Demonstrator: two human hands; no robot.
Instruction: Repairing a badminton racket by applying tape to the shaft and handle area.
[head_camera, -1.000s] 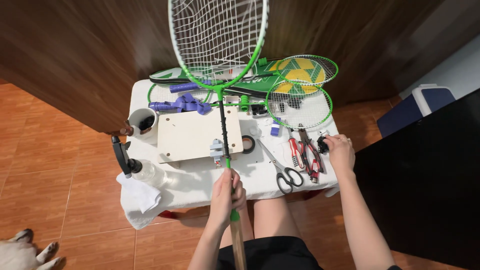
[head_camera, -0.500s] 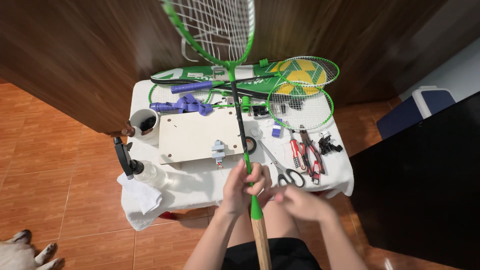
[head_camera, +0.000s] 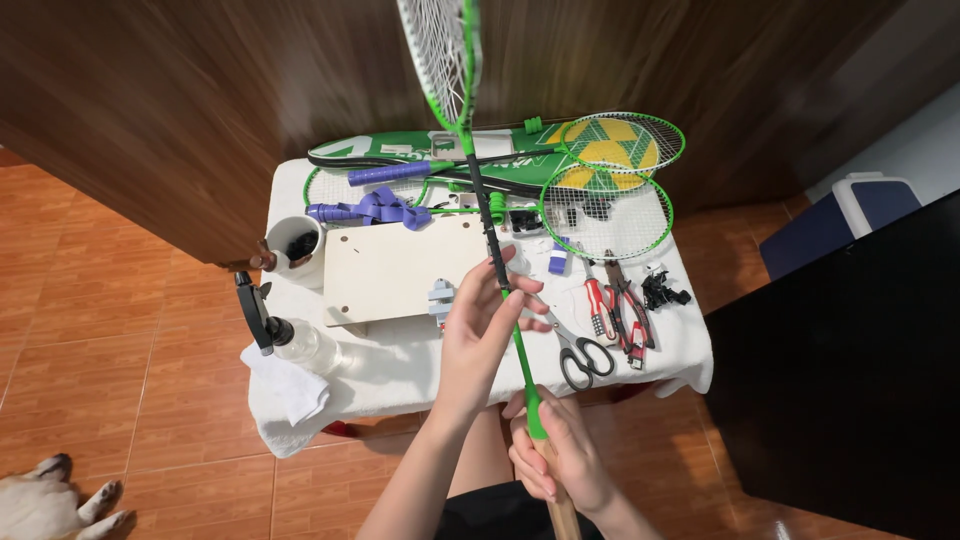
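Note:
I hold a green and black badminton racket (head_camera: 486, 215) upright over a small table. My left hand (head_camera: 484, 325) pinches its thin shaft about halfway up. My right hand (head_camera: 558, 458) grips the bare wooden handle just below the green cone. The strung head (head_camera: 441, 50) is turned nearly edge-on and runs out of the top of the view.
The white-covered table (head_camera: 400, 365) carries several more green rackets (head_camera: 608, 190), purple grip tape (head_camera: 385, 207), a pale wooden board (head_camera: 390, 270), scissors (head_camera: 580, 355), red-handled pliers (head_camera: 612, 305), a white cup (head_camera: 293, 247) and a spray bottle (head_camera: 282, 330). A dog's paws (head_camera: 55, 495) lie at lower left. A black cabinet (head_camera: 850, 370) stands to the right.
My right hand left the table edge and came to the racket handle. My left hand slid up from the handle to the shaft. The racket head twisted from face-on to nearly edge-on.

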